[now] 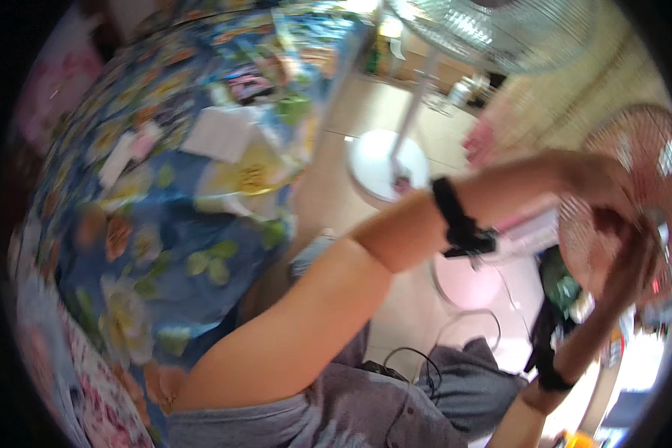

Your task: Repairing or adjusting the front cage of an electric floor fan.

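Observation:
Both my arms reach to the right, and the hands meet in front of a pink fan (597,254) with a round wire grille. My left hand (612,183) comes in from above, its fingers bent down toward the fingertips of the other. From below, my right hand (635,261) points upward with its fingers drawn together. Both hands look closed at the fingertips, where blur and overlap hide whatever is between them. Whether they touch the grille I cannot tell. A black strap (459,220) circles my left wrist, and another black strap (551,366) my right.
A white standing fan (493,33) on a round base (384,160) stands ahead. At left, a bed with a blue floral cover (179,239) holds a white paper (220,134) and a phone-like item (248,84). A dark cable (418,355) lies near my lap; a pale round base (467,280) stands on the floor.

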`<state>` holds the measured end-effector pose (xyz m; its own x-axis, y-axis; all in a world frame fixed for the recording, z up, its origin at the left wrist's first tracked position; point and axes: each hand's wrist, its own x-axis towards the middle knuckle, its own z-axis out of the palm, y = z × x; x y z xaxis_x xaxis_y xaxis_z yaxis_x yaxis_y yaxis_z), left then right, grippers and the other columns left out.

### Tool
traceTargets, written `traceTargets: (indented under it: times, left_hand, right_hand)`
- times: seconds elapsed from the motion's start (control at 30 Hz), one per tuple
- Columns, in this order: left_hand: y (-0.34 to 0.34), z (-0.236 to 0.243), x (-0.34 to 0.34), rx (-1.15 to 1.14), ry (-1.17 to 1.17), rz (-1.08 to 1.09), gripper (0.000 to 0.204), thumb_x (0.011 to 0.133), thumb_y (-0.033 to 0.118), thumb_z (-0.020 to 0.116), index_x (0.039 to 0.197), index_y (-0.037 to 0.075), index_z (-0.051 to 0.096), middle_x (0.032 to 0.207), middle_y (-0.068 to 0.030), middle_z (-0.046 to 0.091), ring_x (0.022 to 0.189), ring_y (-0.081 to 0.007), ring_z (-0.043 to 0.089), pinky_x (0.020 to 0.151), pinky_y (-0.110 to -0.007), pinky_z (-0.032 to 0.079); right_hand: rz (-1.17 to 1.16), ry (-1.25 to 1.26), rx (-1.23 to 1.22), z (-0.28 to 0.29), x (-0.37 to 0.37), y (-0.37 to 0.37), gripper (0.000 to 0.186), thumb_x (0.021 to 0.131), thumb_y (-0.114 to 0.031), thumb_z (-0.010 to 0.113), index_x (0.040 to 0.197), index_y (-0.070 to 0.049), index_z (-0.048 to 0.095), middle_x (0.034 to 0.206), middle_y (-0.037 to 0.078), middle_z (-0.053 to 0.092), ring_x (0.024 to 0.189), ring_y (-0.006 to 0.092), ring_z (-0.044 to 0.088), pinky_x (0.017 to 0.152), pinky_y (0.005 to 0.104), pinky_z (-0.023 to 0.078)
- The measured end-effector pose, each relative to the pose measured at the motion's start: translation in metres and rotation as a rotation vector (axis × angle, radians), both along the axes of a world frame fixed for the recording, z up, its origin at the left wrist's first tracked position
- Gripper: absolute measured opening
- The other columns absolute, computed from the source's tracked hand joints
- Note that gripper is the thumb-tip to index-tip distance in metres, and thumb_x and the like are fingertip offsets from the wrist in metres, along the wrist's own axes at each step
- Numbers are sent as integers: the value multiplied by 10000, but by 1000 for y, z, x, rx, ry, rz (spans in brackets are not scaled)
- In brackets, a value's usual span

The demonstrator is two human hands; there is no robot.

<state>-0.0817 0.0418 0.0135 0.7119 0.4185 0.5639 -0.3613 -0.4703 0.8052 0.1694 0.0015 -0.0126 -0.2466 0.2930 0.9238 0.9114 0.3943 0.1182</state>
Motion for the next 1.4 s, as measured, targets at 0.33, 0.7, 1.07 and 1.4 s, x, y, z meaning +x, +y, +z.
traceTargets:
  times: [0.33, 0.7, 1.07, 1.4]
  left_hand:
    - [43, -11, -27, 236, -281, 950, 417, 841, 319, 704, 1077, 5, 565, 949, -122, 624, 877, -236, 600, 770, -336, 493]
    - [62, -40, -14, 116, -143, 832, 482, 829, 376, 745, 1082, 8, 564, 868, -50, 627, 801, -99, 585, 681, -236, 460]
    - [52, -31, -19, 302, -65, 868, 461, 800, 414, 767, 955, 18, 587, 793, -9, 600, 714, -74, 543, 640, -231, 452]
    - [39, -21, -18, 336, -95, 954, 442, 778, 431, 741, 853, 7, 640, 732, -108, 650, 683, -230, 640, 673, -340, 506]
  right_hand:
    - [700, 633, -318, -16, -61, -11, 122, 940, -16, 581, 1017, 38, 658, 914, 79, 677, 777, 130, 647, 671, 251, 520]
    - [220, 258, -254, -15, -87, -11, 77, 840, -36, 658, 916, -33, 671, 856, 107, 669, 720, 245, 670, 620, 316, 510]
    - [60, 277, -298, -1, -81, -19, 83, 857, -121, 649, 902, -57, 673, 804, 90, 668, 636, 202, 658, 603, 303, 500]
    - [-214, 81, -264, 4, -77, -32, 113, 871, -199, 628, 871, -91, 661, 784, 84, 663, 654, 257, 658, 583, 361, 489]
